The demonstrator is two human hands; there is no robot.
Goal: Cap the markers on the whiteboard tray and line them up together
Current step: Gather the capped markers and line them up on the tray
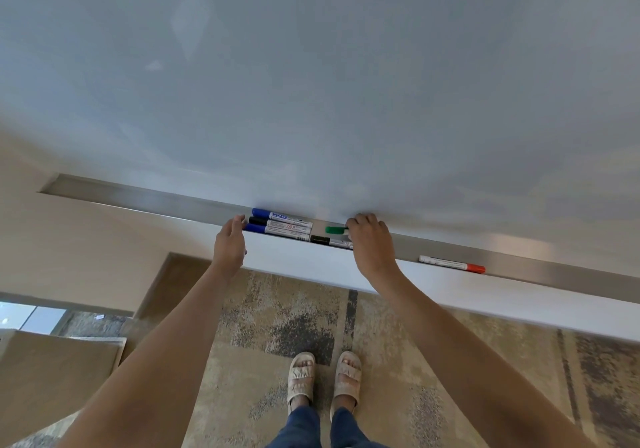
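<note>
A long metal tray [138,198] runs under the whiteboard [311,84]. Three capped markers lie side by side in it: a blue one [280,215] at the back, a black one [280,224] in the middle, a blue one [277,231] in front. My left hand [229,243] rests flat against their cap ends, holding nothing. My right hand [369,240] covers the bodies of a green-capped marker [336,230] and a black-capped marker [320,239]; its fingers touch the green one. A red-capped marker [452,264] lies alone farther right.
The tray is bare to the left of my left hand and beyond the red marker. Below is a patterned carpet [294,319] with my sandalled feet [323,378]. A cardboard box [52,371] sits at lower left.
</note>
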